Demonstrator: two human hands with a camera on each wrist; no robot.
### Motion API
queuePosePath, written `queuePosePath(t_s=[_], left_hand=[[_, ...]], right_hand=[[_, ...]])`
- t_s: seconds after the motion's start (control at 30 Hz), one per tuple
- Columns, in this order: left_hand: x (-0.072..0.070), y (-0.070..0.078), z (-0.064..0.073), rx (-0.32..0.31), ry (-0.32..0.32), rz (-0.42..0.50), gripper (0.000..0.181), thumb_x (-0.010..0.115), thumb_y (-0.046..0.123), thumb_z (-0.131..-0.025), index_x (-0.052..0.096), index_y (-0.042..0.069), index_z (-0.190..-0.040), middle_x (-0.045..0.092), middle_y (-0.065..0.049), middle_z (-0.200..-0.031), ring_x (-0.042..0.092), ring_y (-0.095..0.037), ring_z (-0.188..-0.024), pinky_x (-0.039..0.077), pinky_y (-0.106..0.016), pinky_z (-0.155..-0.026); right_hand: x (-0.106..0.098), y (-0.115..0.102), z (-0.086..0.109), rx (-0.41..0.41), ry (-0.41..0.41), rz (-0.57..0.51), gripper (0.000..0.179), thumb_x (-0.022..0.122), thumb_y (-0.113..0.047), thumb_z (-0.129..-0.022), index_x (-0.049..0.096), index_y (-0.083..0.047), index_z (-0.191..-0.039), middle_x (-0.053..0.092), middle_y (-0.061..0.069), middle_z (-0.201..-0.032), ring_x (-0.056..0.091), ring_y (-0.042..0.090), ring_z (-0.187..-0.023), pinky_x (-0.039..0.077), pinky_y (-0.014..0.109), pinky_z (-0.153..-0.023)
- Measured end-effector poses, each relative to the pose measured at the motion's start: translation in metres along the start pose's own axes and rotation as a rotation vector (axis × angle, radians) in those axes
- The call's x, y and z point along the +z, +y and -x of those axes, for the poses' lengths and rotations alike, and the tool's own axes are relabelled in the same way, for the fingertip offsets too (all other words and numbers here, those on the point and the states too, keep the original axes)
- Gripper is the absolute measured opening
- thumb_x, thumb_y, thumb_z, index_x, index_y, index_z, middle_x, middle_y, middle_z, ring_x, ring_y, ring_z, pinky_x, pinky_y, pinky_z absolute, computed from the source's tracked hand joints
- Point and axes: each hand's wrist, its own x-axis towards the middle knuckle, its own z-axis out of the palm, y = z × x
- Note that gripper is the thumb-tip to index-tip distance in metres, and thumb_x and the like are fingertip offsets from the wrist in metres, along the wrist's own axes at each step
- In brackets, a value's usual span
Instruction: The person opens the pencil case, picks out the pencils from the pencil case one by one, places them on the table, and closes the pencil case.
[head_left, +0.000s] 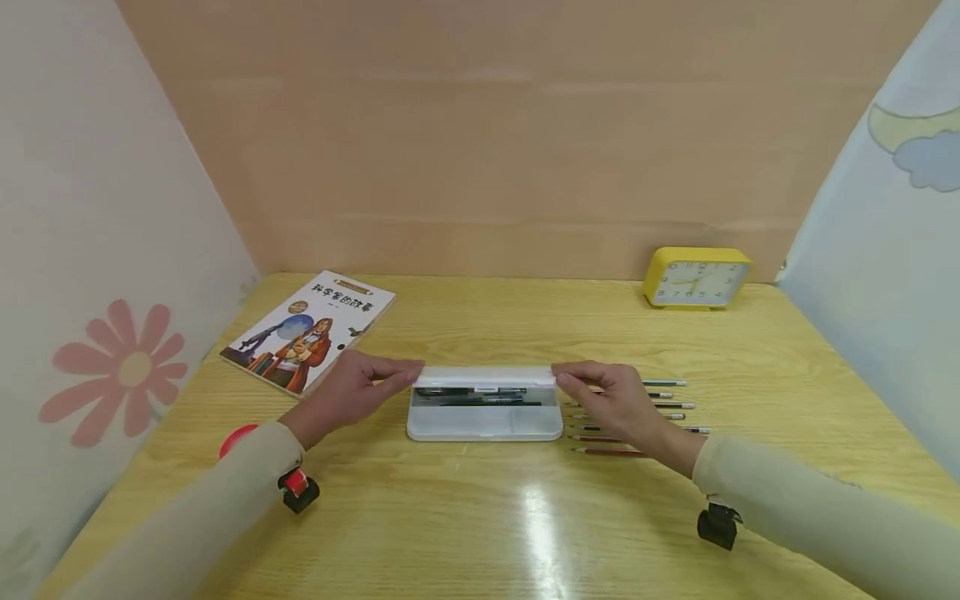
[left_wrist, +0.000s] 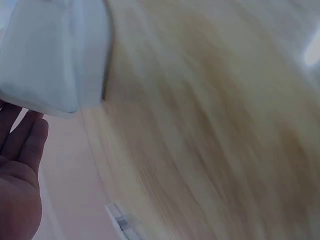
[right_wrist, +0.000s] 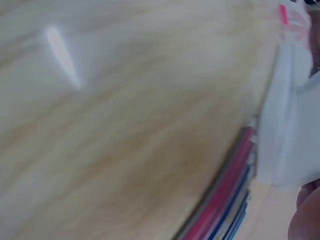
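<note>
A white pencil case (head_left: 480,423) lies on the wooden table in the head view, its lid (head_left: 491,377) tilted up along the far side. Several dark pens or pencils (head_left: 480,400) show inside under the raised lid. My left hand (head_left: 358,385) pinches the lid's left corner between thumb and fingers. At the opposite corner, my right hand (head_left: 611,400) pinches the lid the same way. The left wrist view has the case's end (left_wrist: 47,55) just above the left fingers (left_wrist: 32,145). In the right wrist view the case (right_wrist: 287,125) is beside the pencils.
Several pencils (head_left: 671,406) lie in a row right of the case, partly beneath the right hand. A book (head_left: 311,329) lies at the back left, a yellow clock (head_left: 697,277) stands at the back right. A red round thing (head_left: 237,438) peeks out behind the left sleeve.
</note>
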Motion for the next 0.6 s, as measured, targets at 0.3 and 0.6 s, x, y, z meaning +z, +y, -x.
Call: queuePosePath(t_s=[0.3,0.6], left_hand=[[0.014,-0.002,0.015,0.362,-0.089,-0.356,0.025,0.074,0.014,-0.083,0.072,0.002,-0.106,0.067,-0.011,-0.108,0.06,-0.024,-0.107,0.049,-0.04,-0.086],[0.019,0.001,0.014,0.385,-0.075,-0.421,0.024,0.076,0.016,-0.08,0.074,0.004,-0.101,0.068,-0.011,-0.105,0.062,-0.023,-0.105,0.051,-0.04,-0.083]], right_hand=[[0.01,0.007,0.019,-0.397,-0.099,0.307,0.025,0.078,0.003,-0.07,0.075,0.001,-0.094,0.068,0.014,-0.105,0.064,0.031,-0.1,0.05,0.036,-0.086],[0.012,0.006,0.022,-0.413,-0.13,0.401,0.025,0.08,0.001,-0.069,0.074,0.002,-0.093,0.068,0.016,-0.106,0.064,0.03,-0.099,0.052,0.043,-0.082]])
